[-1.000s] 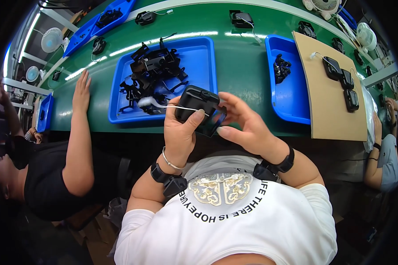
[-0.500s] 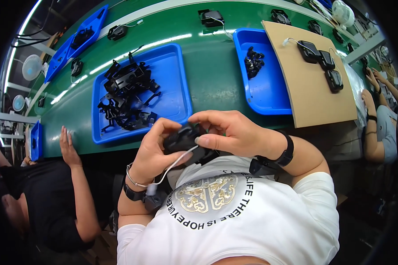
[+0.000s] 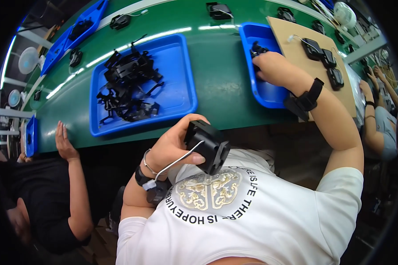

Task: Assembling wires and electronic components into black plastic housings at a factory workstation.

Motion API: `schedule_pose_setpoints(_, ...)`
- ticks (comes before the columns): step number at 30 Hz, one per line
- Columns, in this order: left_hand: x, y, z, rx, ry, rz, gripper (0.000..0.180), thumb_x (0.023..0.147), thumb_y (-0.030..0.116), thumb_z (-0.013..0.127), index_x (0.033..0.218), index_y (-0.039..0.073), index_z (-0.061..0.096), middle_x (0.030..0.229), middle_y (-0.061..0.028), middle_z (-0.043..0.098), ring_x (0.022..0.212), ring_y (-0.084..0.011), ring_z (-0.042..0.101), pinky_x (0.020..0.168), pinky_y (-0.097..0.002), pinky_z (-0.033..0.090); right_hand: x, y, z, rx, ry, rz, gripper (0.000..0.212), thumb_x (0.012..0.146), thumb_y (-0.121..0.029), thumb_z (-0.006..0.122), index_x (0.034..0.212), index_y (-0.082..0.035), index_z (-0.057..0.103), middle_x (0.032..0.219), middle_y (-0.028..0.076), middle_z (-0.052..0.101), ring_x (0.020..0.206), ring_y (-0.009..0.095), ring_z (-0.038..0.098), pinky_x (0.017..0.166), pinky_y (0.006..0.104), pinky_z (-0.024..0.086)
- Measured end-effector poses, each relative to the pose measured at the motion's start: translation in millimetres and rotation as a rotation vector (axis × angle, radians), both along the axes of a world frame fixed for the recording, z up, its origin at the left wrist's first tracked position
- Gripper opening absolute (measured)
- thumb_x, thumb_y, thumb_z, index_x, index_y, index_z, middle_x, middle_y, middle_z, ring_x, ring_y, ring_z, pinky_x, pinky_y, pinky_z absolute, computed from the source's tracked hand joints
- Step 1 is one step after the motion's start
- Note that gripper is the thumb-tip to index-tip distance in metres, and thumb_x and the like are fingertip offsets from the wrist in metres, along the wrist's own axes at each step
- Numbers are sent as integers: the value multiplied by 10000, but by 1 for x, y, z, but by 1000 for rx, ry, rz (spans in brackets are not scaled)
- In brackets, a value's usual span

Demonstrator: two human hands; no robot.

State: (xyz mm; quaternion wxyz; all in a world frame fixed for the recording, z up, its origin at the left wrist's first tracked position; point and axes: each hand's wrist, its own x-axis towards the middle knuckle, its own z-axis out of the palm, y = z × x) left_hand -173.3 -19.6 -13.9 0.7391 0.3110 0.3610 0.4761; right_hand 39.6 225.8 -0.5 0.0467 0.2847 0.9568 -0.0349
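Above my shirt front, my left hand grips a boxy black plastic device by its side, thumb along the lower edge. A thin white cable with a small white plug runs from the device across my wrist. My right hand reaches into the right blue tray, its fingers bent down at a small heap of black parts. The fingertips are partly hidden, so what they pinch cannot be made out.
A wider blue tray holds tangled black brackets. Beside the right tray, a cardboard sheet carries several black devices. More devices stand farther back on the green table. A co-worker's hand rests at the table edge on the left.
My right hand has left the device and moved right and away into the right tray. My left hand keeps the device, now tilted and held alone.
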Motion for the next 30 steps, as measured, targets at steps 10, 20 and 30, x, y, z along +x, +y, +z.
schedule_pose_setpoints(10, -6, -2, -20, 15, -240, 247, 607, 684, 61, 742, 1185, 59, 401, 1058, -103, 543, 931, -194, 590, 806, -341, 511, 1, 14, -9, -48, 55, -47, 141, 662, -44, 597, 796, -3, 598, 741, 189, 595, 728, 343, 590, 670, 396, 484)
schedule_pose_setpoints(20, -6, 2, -14, -33, -261, 404, 510, 758, 96, 682, 1166, 59, 378, 1086, -175, 533, 896, -291, 622, 675, -416, 572, 16, -77, 47, -605, 703, -57, 155, 723, 51, 608, 816, -15, 502, 841, 35, 575, 681, 74, 529, 595, 222, 451)
schedule_pose_setpoints(30, 6, 6, -12, -22, -154, 417, 501, 757, 42, 677, 1159, 58, 379, 1068, -133, 530, 931, -252, 608, 725, -402, 562, -19, -121, 2, -578, 955, 235, 277, 652, -49, 774, 862, -20, 596, 804, 99, 611, 683, 167, 582, 569, 236, 457)
